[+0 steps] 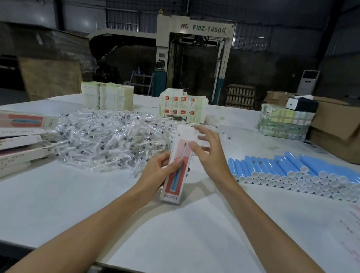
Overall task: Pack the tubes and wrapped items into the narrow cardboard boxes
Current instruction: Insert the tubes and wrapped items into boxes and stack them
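The left grip [159, 170] is curled round a narrow cardboard box [174, 187] and holds it just above the worktop [162, 236], long axis pointing away from the person, printed red-and-white face up with a blue tube pictured on it. The right grip [211, 153] is at the box's far end, fingers spread and nearly straight, clasping nothing; its thumb lies against the top edge, where a white flap shows only as a blur. Left of the box lies a heap of clear-wrapped items [110, 141] and right of it a stacked row of blue tubes [305, 176], white caps facing the person. At the far left edge sit more narrow boxes [3, 144] laid flat in a pile. Along the back stand bundles of flat cartons [106, 96] and a brown cardboard case [345, 134] at the right
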The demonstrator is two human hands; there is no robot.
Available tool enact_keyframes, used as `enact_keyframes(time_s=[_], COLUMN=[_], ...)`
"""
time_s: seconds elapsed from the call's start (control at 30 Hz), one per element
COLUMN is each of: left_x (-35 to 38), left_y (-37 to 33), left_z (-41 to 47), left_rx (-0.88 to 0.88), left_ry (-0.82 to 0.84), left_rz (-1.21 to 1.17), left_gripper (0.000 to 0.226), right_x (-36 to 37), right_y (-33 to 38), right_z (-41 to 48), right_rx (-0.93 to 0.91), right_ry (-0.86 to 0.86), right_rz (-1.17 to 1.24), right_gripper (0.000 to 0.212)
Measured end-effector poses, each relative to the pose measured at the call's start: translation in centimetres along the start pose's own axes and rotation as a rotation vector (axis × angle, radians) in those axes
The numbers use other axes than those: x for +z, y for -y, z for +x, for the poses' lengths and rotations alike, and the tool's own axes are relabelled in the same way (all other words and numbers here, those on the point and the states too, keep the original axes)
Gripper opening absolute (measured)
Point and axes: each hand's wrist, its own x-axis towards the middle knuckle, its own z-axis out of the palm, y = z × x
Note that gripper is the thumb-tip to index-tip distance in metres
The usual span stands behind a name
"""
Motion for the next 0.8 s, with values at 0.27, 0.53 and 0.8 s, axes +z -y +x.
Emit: enact_keyframes(time_s=[0.27, 0.53, 0.8], left_x=[0.7, 1.4, 3.0], left_y=[-0.1, -2.4, -1.5], left_z=[-0.1, 1.8, 4.3], left_rx=[0.019, 0.153, 0.136], left_ry=[0.044, 0.109, 0.086], left_rz=[0.041, 0.191, 0.112], left_gripper=[0.035, 0.083, 0.057], right_x=[0.2, -1.0, -2.2], right_y=[-1.9, -2.1, -2.8], right_z=[-1.7, -1.6, -1.6], right_rx=[-0.005, -0.024, 0.021], right_ry=[0.005, -0.032, -0.057], right_rz=[0.218, 0.272, 0.231], right_gripper=[0.045, 0.046, 0.035])
